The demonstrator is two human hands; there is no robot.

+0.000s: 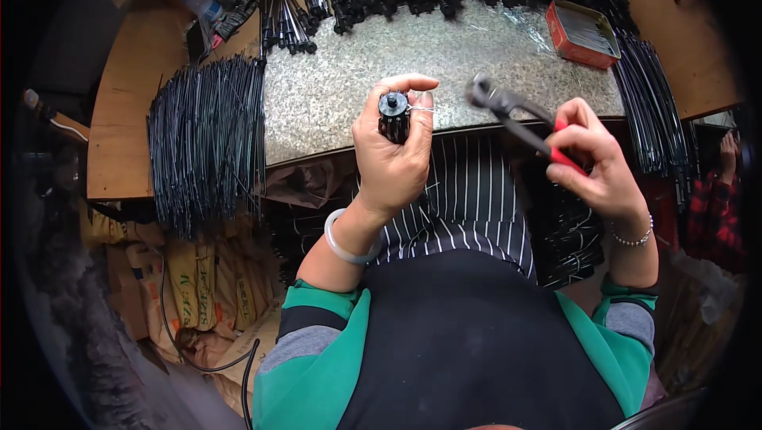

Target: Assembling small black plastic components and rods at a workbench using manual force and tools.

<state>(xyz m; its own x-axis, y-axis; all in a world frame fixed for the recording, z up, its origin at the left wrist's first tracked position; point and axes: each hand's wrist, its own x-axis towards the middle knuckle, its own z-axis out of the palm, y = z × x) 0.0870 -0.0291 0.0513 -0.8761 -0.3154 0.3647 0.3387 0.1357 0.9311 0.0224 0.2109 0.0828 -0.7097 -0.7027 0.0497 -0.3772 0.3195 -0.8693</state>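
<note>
Both closed.
My left grip (389,156) rings black ribbed cylinder (393,106), presumably steadying; right grip (601,164) wraps red-handled metal pincers (500,101).

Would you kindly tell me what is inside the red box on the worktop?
The red box holds thin, pale strands; whatever lies beneath them is hidden.

The right hand (597,162) grips pliers (502,105) (red-handled), the left hand (387,164) upright.

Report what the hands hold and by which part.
Left hand: a black cylindrical piece, gripped around its side, round end facing the camera. Right hand: pliers, by the red handles.
</note>
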